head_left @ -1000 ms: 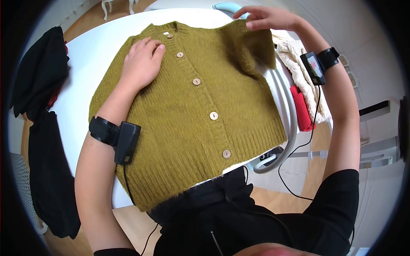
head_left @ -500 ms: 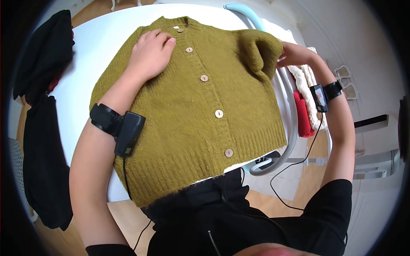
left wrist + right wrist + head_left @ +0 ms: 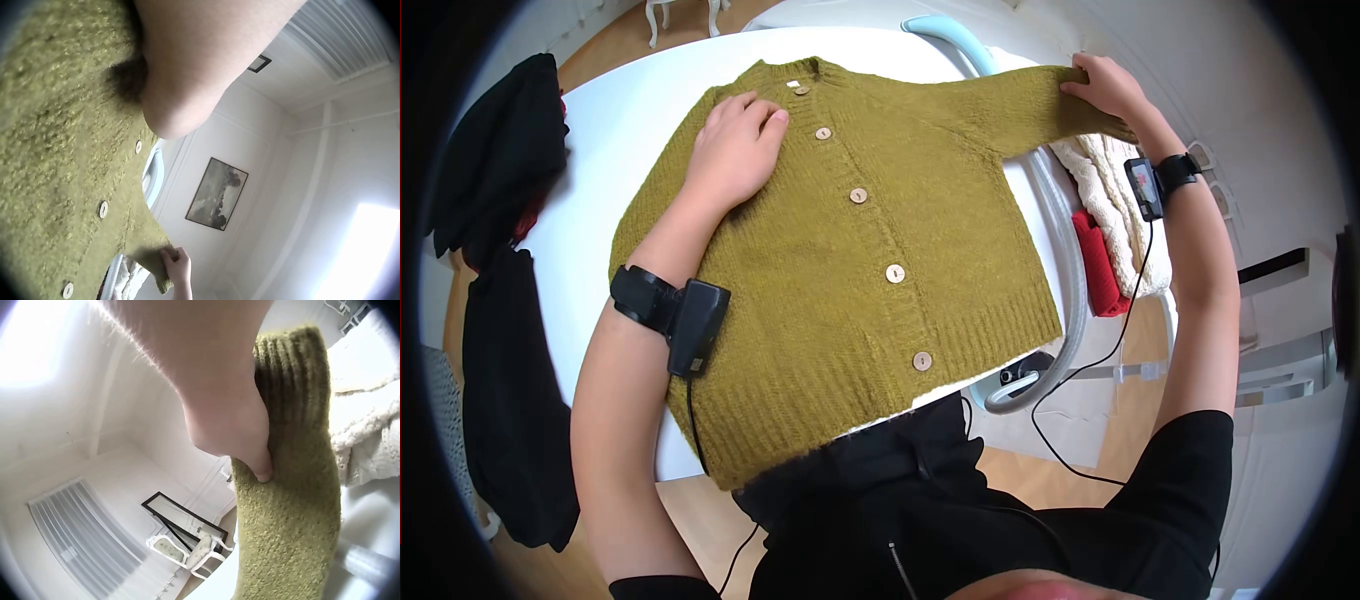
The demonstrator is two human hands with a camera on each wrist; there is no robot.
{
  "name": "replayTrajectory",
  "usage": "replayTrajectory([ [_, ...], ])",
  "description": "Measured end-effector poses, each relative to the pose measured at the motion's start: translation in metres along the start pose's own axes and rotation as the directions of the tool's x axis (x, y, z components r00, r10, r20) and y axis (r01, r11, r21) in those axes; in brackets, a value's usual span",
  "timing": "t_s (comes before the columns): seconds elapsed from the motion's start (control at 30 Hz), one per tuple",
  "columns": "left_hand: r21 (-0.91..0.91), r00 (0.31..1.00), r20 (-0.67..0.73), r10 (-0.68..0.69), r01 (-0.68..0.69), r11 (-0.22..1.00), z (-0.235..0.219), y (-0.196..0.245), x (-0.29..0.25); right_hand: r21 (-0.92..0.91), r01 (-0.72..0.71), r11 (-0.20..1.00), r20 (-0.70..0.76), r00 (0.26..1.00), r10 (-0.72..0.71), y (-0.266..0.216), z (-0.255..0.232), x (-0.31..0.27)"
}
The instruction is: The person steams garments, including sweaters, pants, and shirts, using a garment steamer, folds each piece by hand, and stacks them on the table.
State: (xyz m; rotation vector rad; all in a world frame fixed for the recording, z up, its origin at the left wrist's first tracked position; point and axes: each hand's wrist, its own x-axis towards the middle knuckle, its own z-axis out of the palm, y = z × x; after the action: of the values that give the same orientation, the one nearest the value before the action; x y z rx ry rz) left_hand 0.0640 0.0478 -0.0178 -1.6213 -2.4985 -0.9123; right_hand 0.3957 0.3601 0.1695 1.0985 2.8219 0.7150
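An olive cardigan (image 3: 800, 270) is lying spread out on the white table (image 3: 585, 200), filling the middle of the head frame. Upper left of centre, the left hand (image 3: 735, 150) is resting on its chest, fingers relaxed. At upper right, the right hand (image 3: 1110, 85) is pinching the sleeve (image 3: 1020, 105) near the cuff (image 3: 294, 375). Cream knitwear (image 3: 1110, 210) and a red cloth (image 3: 1097, 265) are lying below that sleeve, at the frame's right
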Motion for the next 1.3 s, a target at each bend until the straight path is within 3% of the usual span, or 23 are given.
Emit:
replayTrajectory([
  [0.07,-0.019,1.0,0.013,0.0,0.0,1.0,-0.001,0.001,-0.001,-0.014,-0.128,0.992,-0.01,0.992,0.128,-0.005,0.002,-0.002],
  [0.2,-0.015,1.0,0.008,-0.004,0.004,1.0,0.001,-0.001,-0.001,0.034,-0.095,0.995,-0.026,0.995,0.096,-0.019,-0.002,-0.011],
  [0.27,0.012,1.0,-0.004,0.007,-0.007,1.0,0.002,0.0,0.0,0.25,0.053,0.967,0.118,0.989,-0.085,-0.038,-0.017,-0.023],
  [0.33,0.006,1.0,0.004,0.013,-0.013,1.0,0.002,-0.003,0.001,0.335,0.113,0.935,0.141,0.976,-0.169,-0.07,-0.035,-0.048],
  [0.47,0.006,1.0,-0.006,0.024,-0.024,1.0,0.003,-0.004,0.001,0.482,0.3,0.823,0.213,0.871,-0.442,-0.123,-0.055,-0.091],
  [0.53,0.006,1.0,-0.01,0.027,-0.027,1.0,0.003,-0.004,0.001,0.545,0.266,0.795,0.34,0.797,-0.499,-0.139,-0.061,-0.105],
  [0.67,0.015,1.0,-0.011,0.026,-0.025,1.0,0.003,-0.003,0.0,0.595,0.329,0.734,0.361,0.706,-0.609,-0.156,-0.056,-0.125],
  [0.87,0.022,1.0,-0.002,0.021,-0.021,1.0,0.002,-0.002,0.001,0.637,0.277,0.72,0.432,0.645,-0.63,-0.17,-0.063,-0.14],
  [0.93,0.017,1.0,-0.007,0.025,-0.025,1.0,0.002,-0.001,0.0,0.655,0.288,0.699,0.412,0.639,-0.65,-0.174,-0.057,-0.143],
  [1.0,0.018,1.0,-0.015,0.02,-0.02,1.0,0.002,-0.002,0.0,0.686,0.409,0.601,0.299,0.595,-0.746,-0.177,-0.044,-0.144],
  [1.13,0.008,0.998,-0.017,0.062,-0.061,0.998,0.001,-0.004,0.004,0.617,0.342,0.709,0.5,0.526,-0.688,-0.185,-0.065,-0.138],
  [1.2,-0.051,0.996,-0.03,0.08,-0.081,0.995,0.004,-0.008,0.006,0.686,0.368,0.628,0.39,0.543,-0.744,-0.181,-0.064,-0.136],
  [1.27,-0.117,0.997,-0.062,0.056,-0.063,0.991,0.002,-0.007,0.005,0.619,0.37,0.693,0.382,0.63,-0.677,-0.181,-0.07,-0.131],
  [1.3,-0.181,0.999,-0.031,0.028,-0.034,0.983,0.004,-0.011,0.013,0.577,0.417,0.702,0.306,0.687,-0.659,-0.18,-0.063,-0.126],
])
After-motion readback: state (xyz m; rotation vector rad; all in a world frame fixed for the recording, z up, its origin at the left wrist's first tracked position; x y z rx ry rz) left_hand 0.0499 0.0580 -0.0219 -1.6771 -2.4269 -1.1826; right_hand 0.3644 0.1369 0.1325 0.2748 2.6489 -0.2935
